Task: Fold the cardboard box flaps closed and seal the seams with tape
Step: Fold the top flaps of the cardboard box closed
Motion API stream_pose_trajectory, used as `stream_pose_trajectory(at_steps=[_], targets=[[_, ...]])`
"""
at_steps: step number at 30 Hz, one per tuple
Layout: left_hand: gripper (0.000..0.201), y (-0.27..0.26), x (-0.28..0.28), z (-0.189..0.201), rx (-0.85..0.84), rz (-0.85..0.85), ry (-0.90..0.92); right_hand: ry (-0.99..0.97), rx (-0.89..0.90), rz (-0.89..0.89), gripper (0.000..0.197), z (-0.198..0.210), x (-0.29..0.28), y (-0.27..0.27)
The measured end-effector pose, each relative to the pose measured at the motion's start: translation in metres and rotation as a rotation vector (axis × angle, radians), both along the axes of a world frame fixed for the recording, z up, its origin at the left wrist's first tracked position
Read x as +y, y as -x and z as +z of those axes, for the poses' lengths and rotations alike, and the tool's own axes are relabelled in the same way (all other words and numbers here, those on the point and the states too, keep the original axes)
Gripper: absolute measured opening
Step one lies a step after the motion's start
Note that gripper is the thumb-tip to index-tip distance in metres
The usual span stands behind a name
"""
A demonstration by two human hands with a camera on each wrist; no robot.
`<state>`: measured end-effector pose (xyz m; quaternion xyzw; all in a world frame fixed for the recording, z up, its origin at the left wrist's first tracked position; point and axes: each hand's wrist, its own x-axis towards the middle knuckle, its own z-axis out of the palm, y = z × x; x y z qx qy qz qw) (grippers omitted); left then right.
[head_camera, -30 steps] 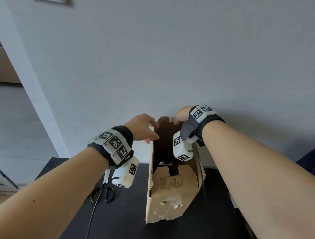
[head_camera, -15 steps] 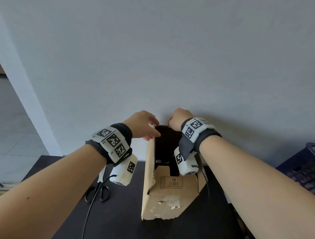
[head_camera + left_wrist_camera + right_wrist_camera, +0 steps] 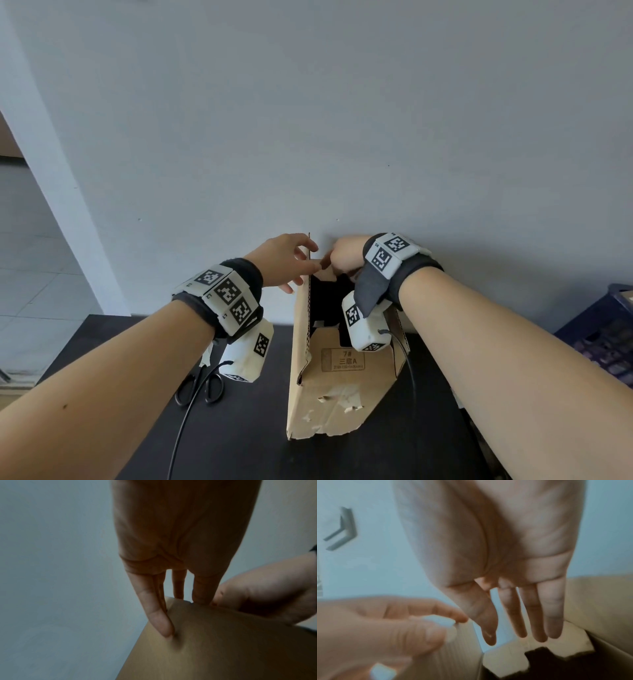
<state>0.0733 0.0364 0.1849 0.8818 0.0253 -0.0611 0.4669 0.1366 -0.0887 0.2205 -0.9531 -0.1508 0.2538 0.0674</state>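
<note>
A brown cardboard box stands on the black table, open at the top, with its near flap hanging toward me. My left hand holds the top edge of the tall left flap. In the right wrist view its thumb and forefinger pinch that edge. My right hand is close beside it at the box's far top. Its straight fingers reach over the pale inner flaps. In the left wrist view my left fingers lie along the flap's outer face.
Black scissors lie on the table left of the box, with a black cable running past them. A dark blue crate sits at the right edge. The grey wall is right behind the box.
Both hands have drawn closer together at the far top of the box. The far flap that stuck up between them a second ago now sits lower, mostly hidden by the hands.
</note>
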Motion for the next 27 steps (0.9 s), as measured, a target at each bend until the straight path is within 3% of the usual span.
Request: stream_pose_trajectory(at_steps=[3,7,11,16,20,27], targets=[[0.044,0.003,-0.004,-0.002,0.019,-0.008,-0.036,-0.015,-0.05,-0.05,0.04,0.016,-0.004,0.001],[0.057,0.005,-0.007,0.0,0.017,0.0,-0.099,-0.291,-0.184,-0.191,0.035,0.031,-0.027,0.001],[0.063,0.006,-0.006,-0.002,-0.007,0.03,-0.201,-0.342,-0.334,-0.287,0.035,0.035,-0.057,0.012],[0.071,0.007,-0.009,-0.001,-0.038,-0.038,-0.295,-0.234,-0.185,-0.263,0.04,0.019,-0.082,0.028],[0.082,0.012,-0.022,-0.003,0.035,-0.138,-0.347,-0.345,-0.064,-0.287,0.041,0.0,-0.091,0.036],[0.074,0.015,-0.035,-0.016,-0.074,0.001,-0.397,-0.455,0.014,-0.254,0.077,-0.017,-0.104,0.048]])
